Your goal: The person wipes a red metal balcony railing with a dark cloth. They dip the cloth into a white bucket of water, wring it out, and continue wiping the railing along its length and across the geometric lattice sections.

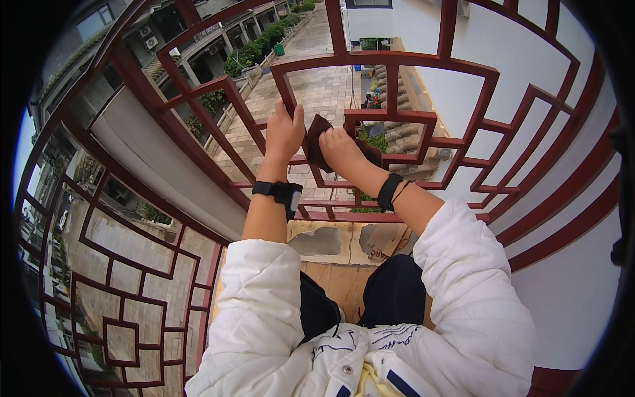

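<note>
A red lattice railing (pixel 421 60) of square bars stands before me. My left hand (pixel 284 134) is wrapped around one of its upright bars (pixel 284 85), with the thumb on the right side. Bunched in my right hand (pixel 342 151) is a dark brown cloth (pixel 317 141), which lies against the same bar a little lower down. Part of the cloth hangs behind my right wrist. The right fingertips are partly hidden in its folds. Black bands circle both wrists, the left one with a small device (pixel 292 198).
Below the railing runs a ledge (pixel 317 240) with peeling patches and a torn piece of cardboard (pixel 389 240). A pale round column (pixel 163 159) rises at left, beside more lattice (pixel 121 342). Beyond lie a paved lane (pixel 302 89), roof tiles (pixel 397 134) and a white wall (pixel 496 64).
</note>
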`<state>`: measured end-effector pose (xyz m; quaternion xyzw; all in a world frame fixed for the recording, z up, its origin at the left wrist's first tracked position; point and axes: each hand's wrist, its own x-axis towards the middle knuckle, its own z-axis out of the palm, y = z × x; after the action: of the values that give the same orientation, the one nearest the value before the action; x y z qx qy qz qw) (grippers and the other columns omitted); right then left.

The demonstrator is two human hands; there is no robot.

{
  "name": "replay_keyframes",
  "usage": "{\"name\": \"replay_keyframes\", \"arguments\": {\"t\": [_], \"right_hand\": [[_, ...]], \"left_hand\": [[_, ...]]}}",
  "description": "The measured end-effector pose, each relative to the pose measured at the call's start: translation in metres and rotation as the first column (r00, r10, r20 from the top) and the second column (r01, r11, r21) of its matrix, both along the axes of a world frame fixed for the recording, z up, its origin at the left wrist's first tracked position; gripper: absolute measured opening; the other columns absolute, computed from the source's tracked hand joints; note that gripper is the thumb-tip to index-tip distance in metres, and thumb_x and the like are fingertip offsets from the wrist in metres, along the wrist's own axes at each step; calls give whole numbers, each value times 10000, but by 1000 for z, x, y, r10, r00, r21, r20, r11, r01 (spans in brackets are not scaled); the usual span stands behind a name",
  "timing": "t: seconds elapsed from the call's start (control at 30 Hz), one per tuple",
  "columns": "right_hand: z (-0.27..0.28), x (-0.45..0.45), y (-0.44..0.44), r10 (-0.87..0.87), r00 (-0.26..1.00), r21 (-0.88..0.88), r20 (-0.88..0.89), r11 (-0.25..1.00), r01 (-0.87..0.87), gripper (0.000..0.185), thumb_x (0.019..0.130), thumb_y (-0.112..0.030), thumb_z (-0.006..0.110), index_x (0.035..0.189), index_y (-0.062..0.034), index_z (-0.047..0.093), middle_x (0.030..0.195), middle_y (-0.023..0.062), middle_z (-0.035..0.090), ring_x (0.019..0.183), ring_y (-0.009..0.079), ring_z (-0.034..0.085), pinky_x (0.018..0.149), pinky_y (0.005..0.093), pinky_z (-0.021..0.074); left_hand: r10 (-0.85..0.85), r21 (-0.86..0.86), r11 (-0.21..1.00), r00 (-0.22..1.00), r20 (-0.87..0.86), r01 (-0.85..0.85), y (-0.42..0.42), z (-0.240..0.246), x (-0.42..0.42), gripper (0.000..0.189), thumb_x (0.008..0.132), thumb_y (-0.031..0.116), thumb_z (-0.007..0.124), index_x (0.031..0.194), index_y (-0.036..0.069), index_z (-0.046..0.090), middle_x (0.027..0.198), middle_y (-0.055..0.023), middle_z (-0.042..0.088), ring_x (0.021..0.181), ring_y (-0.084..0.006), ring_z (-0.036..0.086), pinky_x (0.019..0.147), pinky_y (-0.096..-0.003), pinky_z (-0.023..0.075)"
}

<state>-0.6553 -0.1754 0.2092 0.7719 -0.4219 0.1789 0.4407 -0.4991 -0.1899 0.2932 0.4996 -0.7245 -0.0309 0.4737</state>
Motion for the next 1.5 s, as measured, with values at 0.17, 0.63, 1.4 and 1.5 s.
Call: {"name": "replay_keyframes", "arguments": {"t": [0.17, 0.63, 1.4, 1.5], "right_hand": [[7, 26, -15, 141, 791, 342, 595, 847, -408, 311, 725, -179, 715, 934, 23, 603, 826, 164, 648, 819, 344, 645, 775, 414, 507], [129, 77, -32, -101, -536, -372, 838, 611, -698, 209, 897, -165, 611, 1055, -34, 651, 1009, 104, 696, 910, 201, 653, 776, 337, 509], [134, -17, 25, -137, -879, -753, 457, 467, -464, 268, 917, -228, 660, 1124, -77, 581, 1057, 75, 646, 1014, 240, 627, 927, 407, 507], [121, -31, 54, 212, -319, -350, 924, 804, -481, 490, 836, -155, 733, 1261, -2, 544, 1208, 159, 620, 1104, 313, 607, 983, 414, 478]], "left_hand": [[-34, 219, 975, 999, 21, 29, 1, 11, 14, 581, 1015, 419, 421, 1337, -63, 379, 1112, -324, 623, 1069, -499, 569, 930, -495, 440], [108, -396, 918, 963, 247, -2, -9, 77, 12, 426, 1038, 406, 359, 1312, 180, 596, 1349, -31, 594, 1324, -290, 482, 1127, -596, 231], [303, -452, 875, 925, 229, -175, -5, 73, 0, 319, 1002, 321, 470, 1267, 220, 617, 1290, 26, 618, 1251, -250, 536, 1103, -688, 182], [447, -532, 813, 839, 310, -236, -5, 72, -7, 340, 984, 312, 507, 1291, 201, 599, 1333, 19, 595, 1348, -275, 449, 1105, -706, 141]]}}
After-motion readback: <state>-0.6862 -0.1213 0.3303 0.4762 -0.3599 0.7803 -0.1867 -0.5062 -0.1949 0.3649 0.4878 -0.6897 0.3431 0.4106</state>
